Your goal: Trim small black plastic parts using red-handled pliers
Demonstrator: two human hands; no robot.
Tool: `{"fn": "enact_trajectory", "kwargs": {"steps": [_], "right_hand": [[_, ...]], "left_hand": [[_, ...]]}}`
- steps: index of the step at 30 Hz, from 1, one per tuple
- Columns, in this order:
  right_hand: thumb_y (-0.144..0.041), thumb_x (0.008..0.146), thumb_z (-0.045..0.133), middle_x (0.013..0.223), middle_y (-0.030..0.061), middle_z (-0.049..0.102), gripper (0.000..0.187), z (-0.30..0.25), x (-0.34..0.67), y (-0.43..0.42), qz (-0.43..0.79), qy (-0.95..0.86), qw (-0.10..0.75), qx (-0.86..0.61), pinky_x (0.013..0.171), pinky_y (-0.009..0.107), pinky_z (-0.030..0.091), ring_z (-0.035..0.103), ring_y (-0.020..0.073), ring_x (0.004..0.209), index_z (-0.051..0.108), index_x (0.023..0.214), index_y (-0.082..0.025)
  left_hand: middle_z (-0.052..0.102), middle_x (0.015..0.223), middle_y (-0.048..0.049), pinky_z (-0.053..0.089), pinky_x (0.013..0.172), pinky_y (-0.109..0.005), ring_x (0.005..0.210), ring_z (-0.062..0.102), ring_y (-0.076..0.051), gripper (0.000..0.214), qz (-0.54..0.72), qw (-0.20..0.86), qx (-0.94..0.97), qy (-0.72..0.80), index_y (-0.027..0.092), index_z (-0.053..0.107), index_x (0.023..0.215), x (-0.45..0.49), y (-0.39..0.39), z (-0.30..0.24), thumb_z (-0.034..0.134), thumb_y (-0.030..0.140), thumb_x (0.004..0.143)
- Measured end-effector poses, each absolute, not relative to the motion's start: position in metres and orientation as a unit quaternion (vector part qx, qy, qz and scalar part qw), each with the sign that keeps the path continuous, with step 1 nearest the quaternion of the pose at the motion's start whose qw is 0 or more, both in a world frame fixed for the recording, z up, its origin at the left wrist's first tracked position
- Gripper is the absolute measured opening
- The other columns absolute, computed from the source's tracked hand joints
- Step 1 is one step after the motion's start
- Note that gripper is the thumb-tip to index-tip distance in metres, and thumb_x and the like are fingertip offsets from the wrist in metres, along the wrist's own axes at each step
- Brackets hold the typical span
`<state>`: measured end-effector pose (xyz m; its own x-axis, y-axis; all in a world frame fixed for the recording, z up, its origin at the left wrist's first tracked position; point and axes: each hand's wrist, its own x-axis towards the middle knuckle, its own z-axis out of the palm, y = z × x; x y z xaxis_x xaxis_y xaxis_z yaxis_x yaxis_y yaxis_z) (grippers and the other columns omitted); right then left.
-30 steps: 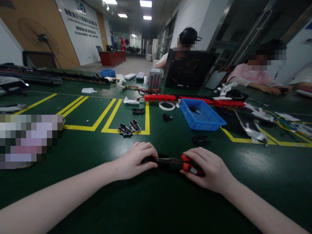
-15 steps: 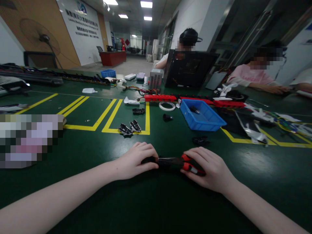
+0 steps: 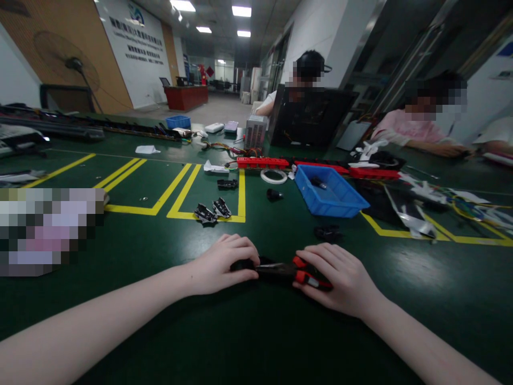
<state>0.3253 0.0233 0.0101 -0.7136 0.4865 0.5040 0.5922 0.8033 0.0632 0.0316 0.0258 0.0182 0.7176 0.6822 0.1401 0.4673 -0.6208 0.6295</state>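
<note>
My right hand (image 3: 340,275) is closed round the red-and-black handles of a pair of long-nose pliers (image 3: 276,269). The pliers lie low over the green table, their jaws pointing left. My left hand (image 3: 226,264) is closed on a small black part (image 3: 240,264), mostly hidden under the fingers. The plier tips reach the left fingertips; whether they grip the part cannot be made out. Beyond the right hand lies a loose black piece (image 3: 328,233). Two black-and-silver shell pieces (image 3: 206,213) lie ahead of my left hand.
A blue bin (image 3: 332,207) holding a dark piece stands ahead on the right. Near it are a black cone-shaped part (image 3: 274,194) and a white tape ring (image 3: 273,177). Red strips (image 3: 262,163), cables and a black case (image 3: 312,115) lie farther back. Two people sit across the table.
The pliers and my right hand have shifted slightly left and down, and the plier jaws show more clearly. My left hand has barely moved and keeps its hold.
</note>
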Motion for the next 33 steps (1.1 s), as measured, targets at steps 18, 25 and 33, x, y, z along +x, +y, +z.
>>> {"fn": "enact_trajectory", "kwargs": {"steps": [18, 25, 33], "right_hand": [[-0.037, 0.083, 0.066, 0.095, 0.0104, 0.07, 0.034, 0.011, 0.323, 0.023, -0.021, -0.927, 0.205, -0.313, 0.069, 0.033, 0.055, 0.067, 0.0206, 0.08, 0.062, 0.108, -0.015], [-0.04, 0.082, 0.066, 0.097, 0.0111, 0.07, 0.037, 0.01, 0.323, 0.024, -0.041, -0.927, 0.211, -0.306, 0.069, 0.034, 0.055, 0.066, 0.0212, 0.083, 0.062, 0.11, -0.014], [-0.038, 0.082, 0.068, 0.103, 0.0137, 0.071, 0.041, 0.008, 0.325, 0.024, -0.125, -0.923, 0.236, -0.277, 0.077, 0.038, 0.056, 0.067, 0.0242, 0.092, 0.063, 0.114, -0.012]], "left_hand": [[0.061, 0.114, -0.0029, 0.038, 0.095, -0.04, 0.107, 0.055, -0.023, 0.011, 0.191, 0.277, 0.881, 0.331, 0.021, 0.064, 0.101, 0.032, 0.024, 0.017, 0.066, 0.023, 0.09], [0.061, 0.114, -0.0016, 0.037, 0.096, -0.04, 0.107, 0.054, -0.022, 0.012, 0.19, 0.277, 0.886, 0.321, 0.023, 0.065, 0.101, 0.03, 0.028, 0.008, 0.067, 0.024, 0.089], [0.061, 0.114, -0.0014, 0.037, 0.094, -0.04, 0.106, 0.054, -0.023, 0.012, 0.191, 0.283, 0.882, 0.324, 0.024, 0.064, 0.1, 0.031, 0.03, 0.006, 0.067, 0.026, 0.089]]}}
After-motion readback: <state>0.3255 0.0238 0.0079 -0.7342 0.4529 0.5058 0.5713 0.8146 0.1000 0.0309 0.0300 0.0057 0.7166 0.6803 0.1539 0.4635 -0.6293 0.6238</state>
